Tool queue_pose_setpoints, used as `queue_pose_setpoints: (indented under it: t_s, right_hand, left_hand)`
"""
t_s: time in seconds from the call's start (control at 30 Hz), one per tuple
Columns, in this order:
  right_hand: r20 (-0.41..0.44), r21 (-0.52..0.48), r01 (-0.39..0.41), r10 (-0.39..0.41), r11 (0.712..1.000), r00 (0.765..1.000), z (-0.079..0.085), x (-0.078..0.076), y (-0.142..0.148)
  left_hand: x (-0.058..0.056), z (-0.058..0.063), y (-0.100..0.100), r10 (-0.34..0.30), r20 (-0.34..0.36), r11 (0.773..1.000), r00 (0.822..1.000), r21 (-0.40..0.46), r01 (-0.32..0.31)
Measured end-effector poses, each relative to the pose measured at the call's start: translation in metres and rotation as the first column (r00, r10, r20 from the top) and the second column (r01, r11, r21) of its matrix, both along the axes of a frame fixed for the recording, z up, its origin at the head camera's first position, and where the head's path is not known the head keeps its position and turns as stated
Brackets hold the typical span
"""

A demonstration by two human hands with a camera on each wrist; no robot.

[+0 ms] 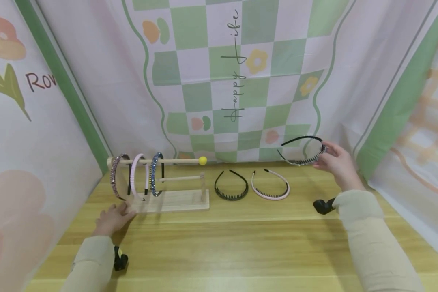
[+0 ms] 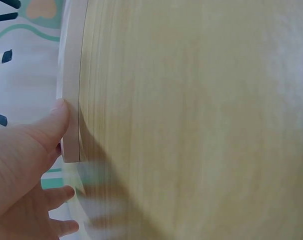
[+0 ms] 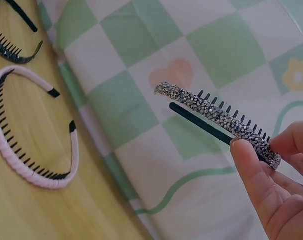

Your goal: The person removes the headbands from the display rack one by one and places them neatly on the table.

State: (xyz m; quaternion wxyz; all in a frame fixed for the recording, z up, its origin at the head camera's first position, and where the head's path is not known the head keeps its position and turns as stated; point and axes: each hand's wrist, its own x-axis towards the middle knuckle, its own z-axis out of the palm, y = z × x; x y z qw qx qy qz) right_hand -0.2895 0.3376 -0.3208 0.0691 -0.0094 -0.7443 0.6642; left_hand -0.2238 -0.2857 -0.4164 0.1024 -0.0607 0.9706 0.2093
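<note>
My right hand (image 1: 336, 164) holds up a silver glittery headband (image 3: 214, 112) with black comb teeth, pinched near one side between thumb and fingers. It is raised above the back right of the table, its tips pointing left in the head view. At the left, my left hand (image 1: 111, 219) grips the end of a wooden headband stand (image 1: 175, 206). Its thumb lies on the edge of the base (image 2: 71, 100), and other fingers spread past the end. On the stand's upper rod hang a pinkish glittery headband (image 1: 114, 178), a pale pink headband (image 1: 133, 178) and a blue glittery headband (image 1: 153, 174).
On the wooden table (image 1: 219, 251), a black toothed headband (image 1: 231, 197) and a pink toothed headband (image 1: 271, 197) lie side by side, right of the stand. A yellow ball (image 1: 202, 160) caps the upper rod. A checked curtain (image 1: 226, 93) stands behind the table.
</note>
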Motion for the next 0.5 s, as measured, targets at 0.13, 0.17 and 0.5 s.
queue_pose_setpoints:
  t_s: [0.13, 0.17, 0.5]
  right_hand:
    - [0.027, -0.028, 0.016, -0.015, 0.999, 1.000, -0.009, 0.002, 0.007]
    - [0.035, -0.023, 0.017, -0.017, 1.000, 0.999, -0.011, 0.003, 0.009]
    - [0.070, 0.088, -0.006, 0.000, 0.996, 0.998, -0.035, 0.007, 0.028]
  left_hand:
    - [0.000, 0.001, 0.000, 0.001, 0.002, 1.000, 1.000, 0.001, -0.001]
    - [0.001, 0.001, 0.000, 0.001, 0.004, 1.000, 1.000, 0.001, -0.001]
    - [0.001, 0.001, 0.000, -0.004, 0.001, 1.000, 1.000, 0.000, 0.004]
